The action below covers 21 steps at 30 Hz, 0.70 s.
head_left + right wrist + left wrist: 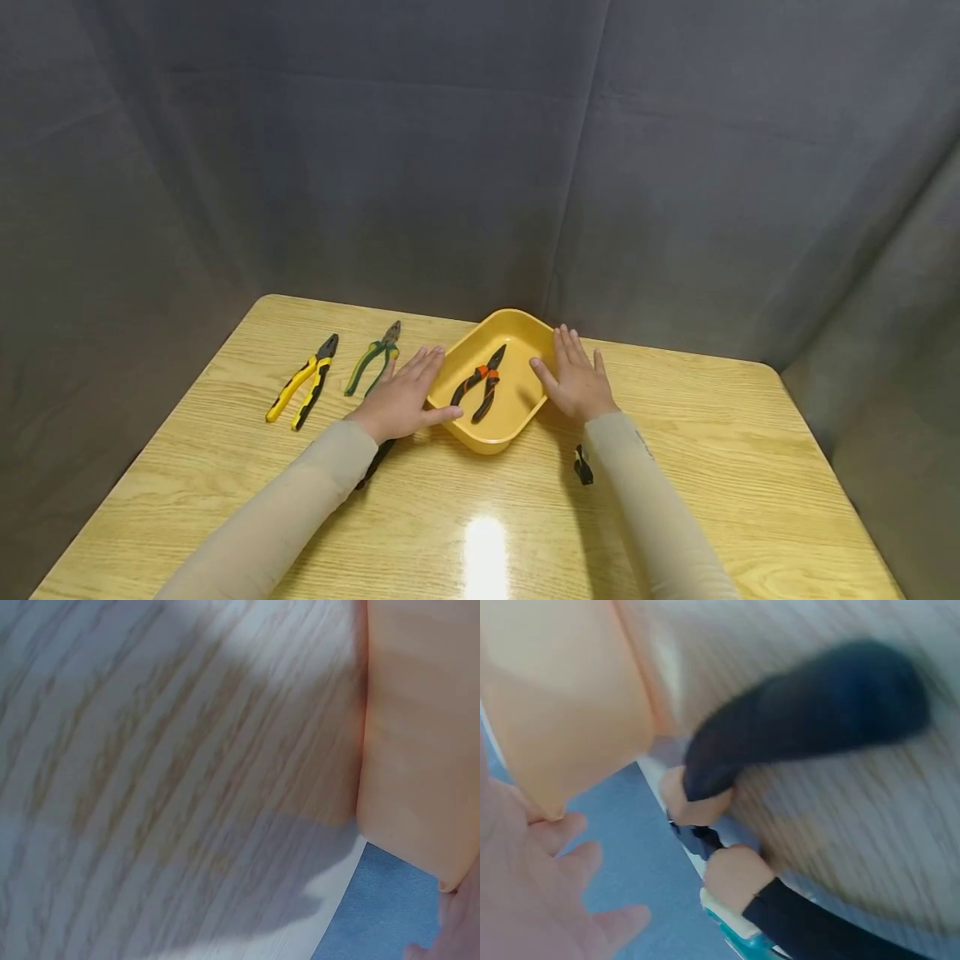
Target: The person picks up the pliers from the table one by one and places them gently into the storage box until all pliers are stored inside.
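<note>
A yellow rectangular tray (521,408) stands slantwise near the table's far edge. Inside it lies a pair of pliers (487,377) with black and orange handles. My left hand (405,398) rests against the tray's left side, fingers stretched out and thumb over the rim. On the opposite side my right hand (581,379) touches the tray wall with straight fingers. The left wrist view shows the tray's outer wall (570,697) beside the left fingers (577,862). In the right wrist view the tray wall (420,735) meets part of my right hand (457,922).
Yellow-and-black pliers (306,383) and green-handled pliers (371,360) lie left of the tray. Dark-handled pliers (810,712) lie under my left hand, largely hidden in the head view. A small black-and-yellow piece (582,465) shows beside my right sleeve. Grey cloth (420,167) hangs behind the table.
</note>
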Available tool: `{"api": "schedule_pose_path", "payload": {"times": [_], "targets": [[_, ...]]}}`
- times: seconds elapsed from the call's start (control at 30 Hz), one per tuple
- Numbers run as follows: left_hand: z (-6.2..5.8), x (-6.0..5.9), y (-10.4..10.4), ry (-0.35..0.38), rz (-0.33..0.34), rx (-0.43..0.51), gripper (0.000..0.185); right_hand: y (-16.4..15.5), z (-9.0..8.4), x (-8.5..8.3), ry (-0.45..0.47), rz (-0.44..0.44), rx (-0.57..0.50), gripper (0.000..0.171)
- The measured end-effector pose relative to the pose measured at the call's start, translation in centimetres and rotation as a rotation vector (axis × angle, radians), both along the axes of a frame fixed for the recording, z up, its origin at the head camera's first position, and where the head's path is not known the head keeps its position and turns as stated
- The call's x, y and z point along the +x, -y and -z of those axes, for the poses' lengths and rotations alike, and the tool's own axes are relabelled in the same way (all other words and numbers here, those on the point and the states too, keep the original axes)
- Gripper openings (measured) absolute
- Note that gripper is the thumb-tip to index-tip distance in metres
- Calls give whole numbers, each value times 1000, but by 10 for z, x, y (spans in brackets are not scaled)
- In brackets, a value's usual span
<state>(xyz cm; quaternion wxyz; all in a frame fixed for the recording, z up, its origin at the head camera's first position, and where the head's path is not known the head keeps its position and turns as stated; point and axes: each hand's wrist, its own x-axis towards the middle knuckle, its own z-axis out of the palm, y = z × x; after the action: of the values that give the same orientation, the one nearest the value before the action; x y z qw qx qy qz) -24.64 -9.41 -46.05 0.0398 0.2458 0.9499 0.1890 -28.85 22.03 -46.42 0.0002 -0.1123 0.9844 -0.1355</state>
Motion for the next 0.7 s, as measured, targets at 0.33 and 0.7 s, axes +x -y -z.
{"api": "schedule_pose_path", "payload": {"times": [0.33,0.7], "targets": [[-9,10,2,46,-37,79,95,1,-5,3,31,6,7,87],[-10,13,16,134,-109,239,70,-1,-2,1,15,7,3,88]]}}
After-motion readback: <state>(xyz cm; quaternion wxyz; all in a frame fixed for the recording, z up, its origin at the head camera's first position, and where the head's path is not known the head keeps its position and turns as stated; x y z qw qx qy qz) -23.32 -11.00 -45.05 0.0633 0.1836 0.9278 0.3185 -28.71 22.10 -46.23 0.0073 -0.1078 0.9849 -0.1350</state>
